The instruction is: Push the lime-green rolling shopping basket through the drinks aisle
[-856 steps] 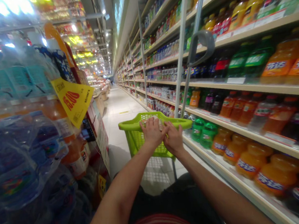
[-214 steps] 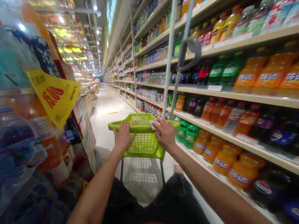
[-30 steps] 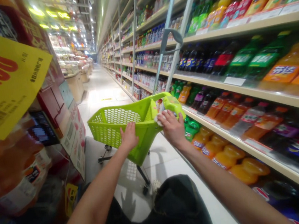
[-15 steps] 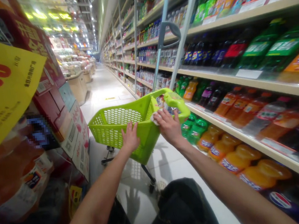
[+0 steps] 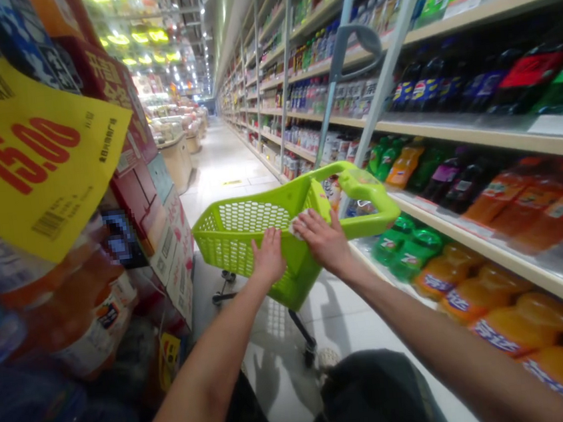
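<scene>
A lime-green shopping cart (image 5: 296,280) with perforated basket sides stands turned sideways in front of me. My right hand (image 5: 323,241) presses a crumpled white tissue (image 5: 296,225) against the basket's near top rim, the tissue showing under its fingertips. Against the near side of the basket, just left of it, rests my left hand (image 5: 269,258), fingers stretched out and holding nothing. At the cart's right end is its thick green handle (image 5: 385,212). A small colorful printed panel (image 5: 332,191) shows beside the handle, partly covered.
Soda shelves (image 5: 484,126) line the right side, with orange soda bottles (image 5: 492,299) low down. On the left are stacked cartons (image 5: 169,249), bottled drinks and a yellow price sign (image 5: 28,150). A tiled aisle (image 5: 220,157) runs ahead. A grey ladder-like rail (image 5: 337,91) leans at the shelves.
My right hand has slid left along the basket rim with the tissue, away from the handle and nearer my left hand. The view has turned slightly left. My left hand stays on the basket.
</scene>
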`<state>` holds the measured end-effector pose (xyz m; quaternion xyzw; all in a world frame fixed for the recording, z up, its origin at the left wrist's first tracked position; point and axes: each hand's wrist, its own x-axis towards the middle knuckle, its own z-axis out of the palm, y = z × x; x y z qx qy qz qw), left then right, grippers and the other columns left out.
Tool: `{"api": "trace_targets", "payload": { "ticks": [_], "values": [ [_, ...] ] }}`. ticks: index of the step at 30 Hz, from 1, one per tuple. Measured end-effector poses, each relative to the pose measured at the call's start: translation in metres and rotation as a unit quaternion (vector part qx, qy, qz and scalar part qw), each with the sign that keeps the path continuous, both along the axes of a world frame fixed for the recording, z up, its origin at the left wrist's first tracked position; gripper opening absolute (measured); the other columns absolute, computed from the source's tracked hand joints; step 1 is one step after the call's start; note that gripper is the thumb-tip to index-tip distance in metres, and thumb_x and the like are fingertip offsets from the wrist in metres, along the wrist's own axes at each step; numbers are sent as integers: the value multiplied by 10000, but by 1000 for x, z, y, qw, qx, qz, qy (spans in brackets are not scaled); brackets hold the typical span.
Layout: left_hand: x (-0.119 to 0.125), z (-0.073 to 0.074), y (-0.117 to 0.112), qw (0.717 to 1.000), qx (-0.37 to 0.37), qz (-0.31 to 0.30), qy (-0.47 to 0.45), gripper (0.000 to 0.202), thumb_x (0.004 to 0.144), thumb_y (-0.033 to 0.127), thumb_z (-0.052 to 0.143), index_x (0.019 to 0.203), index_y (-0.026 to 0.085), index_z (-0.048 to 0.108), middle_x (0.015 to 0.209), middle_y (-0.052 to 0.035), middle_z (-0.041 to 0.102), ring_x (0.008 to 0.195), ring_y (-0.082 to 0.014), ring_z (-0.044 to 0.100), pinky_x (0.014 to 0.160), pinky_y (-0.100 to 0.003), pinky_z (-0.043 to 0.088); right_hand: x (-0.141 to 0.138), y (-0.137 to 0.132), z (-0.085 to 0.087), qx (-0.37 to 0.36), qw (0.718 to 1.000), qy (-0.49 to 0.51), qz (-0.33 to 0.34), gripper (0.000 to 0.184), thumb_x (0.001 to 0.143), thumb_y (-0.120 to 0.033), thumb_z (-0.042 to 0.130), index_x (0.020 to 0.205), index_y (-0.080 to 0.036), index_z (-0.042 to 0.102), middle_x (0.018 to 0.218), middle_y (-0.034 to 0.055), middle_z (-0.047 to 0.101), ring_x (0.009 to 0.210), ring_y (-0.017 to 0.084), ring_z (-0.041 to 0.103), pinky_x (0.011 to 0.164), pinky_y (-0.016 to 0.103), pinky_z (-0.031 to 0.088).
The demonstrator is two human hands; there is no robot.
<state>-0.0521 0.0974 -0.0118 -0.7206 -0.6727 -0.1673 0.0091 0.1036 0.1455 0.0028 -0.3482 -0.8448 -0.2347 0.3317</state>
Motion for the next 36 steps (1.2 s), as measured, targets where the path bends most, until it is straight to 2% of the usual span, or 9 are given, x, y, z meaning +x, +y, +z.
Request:
{"api": "trace_targets", "payload": {
  "ticks": [4, 10, 16, 23, 26, 29, 32, 34, 36],
  "values": [
    [0, 1, 3, 1000, -3, 2, -19, 694, 760, 204, 458, 1400, 187, 190, 1492, -61, 204, 1371, -185, 155, 1096, -513, 160, 0, 0, 2, 3, 999, 21, -37, 342, 842, -136, 425, 1148, -193, 568, 1250, 111, 555, 1203, 279, 446, 1052, 546, 166],
    [-5, -1, 2, 1000, 1, -3, 15, 676, 778, 213, 446, 1402, 189, 184, 1492, -54, 208, 1373, -196, 146, 1096, -520, 155, -30, 1, -12, 23, 999, -30, 1, 312, 859, -152, 417, 1119, -163, 589, 1235, 117, 566, 1205, 279, 438, 1017, 513, 261],
    [-8, -2, -1, 999, 12, -6, 30, 695, 761, 172, 448, 1402, 173, 180, 1496, -60, 190, 1375, -199, 137, 1097, -536, 133, -4, 4, 0, 53, 998, -35, 9, 341, 856, -106, 407, 1148, -166, 573, 1240, 105, 565, 1212, 253, 438, 1026, 459, 260],
    [-6, 3, 0, 998, 6, -8, -65, 717, 722, 146, 533, 1378, 157, 243, 1481, -100, 227, 1369, -219, 163, 1091, -564, 96, -17, 2, -8, 58, 998, -31, 19, 297, 843, -135, 449, 1100, -148, 600, 1225, 125, 572, 1204, 283, 441, 1002, 490, 296],
    [-5, 4, -1, 981, 35, -14, -189, 662, 691, 100, 554, 1319, 149, 353, 1451, -121, 298, 1352, -233, 214, 1091, -556, 83, -19, -1, -3, 37, 998, 18, 41, 332, 824, -104, 428, 1107, -154, 594, 1208, 124, 582, 1185, 267, 465, 979, 462, 354],
    [11, 7, -5, 891, 89, 12, -445, 442, 743, 163, 520, 1185, 144, 501, 1331, -133, 471, 1259, -218, 388, 1069, -442, 245, -16, -14, 10, 7, 987, 149, 59, 390, 809, -113, 412, 1171, -160, 551, 1250, 123, 544, 1191, 240, 463, 984, 416, 381],
    [38, 17, -11, 698, 16, -23, -715, 344, 816, 333, 437, 1040, 116, 584, 1065, -132, 639, 994, -211, 593, 899, -376, 429, -16, -30, 17, -26, 963, 257, 84, 439, 819, -158, 393, 1248, -184, 480, 1319, 104, 477, 1221, 210, 436, 997, 384, 383],
    [53, 26, -16, 596, -31, -82, -798, 325, 780, 351, 493, 958, 108, 614, 928, -103, 677, 869, -188, 626, 811, -323, 460, -14, -38, 14, -31, 960, 265, 88, 437, 826, -175, 388, 1253, -190, 477, 1332, 108, 463, 1226, 217, 431, 990, 397, 384],
    [61, 32, -19, 553, -56, -112, -824, 261, 694, 289, 602, 882, 110, 638, 826, -63, 687, 775, -148, 627, 744, -257, 455, -10, -42, 7, -15, 968, 240, 66, 428, 824, -196, 416, 1245, -190, 492, 1348, 126, 444, 1251, 253, 399, 1001, 456, 346]
  ]
}}
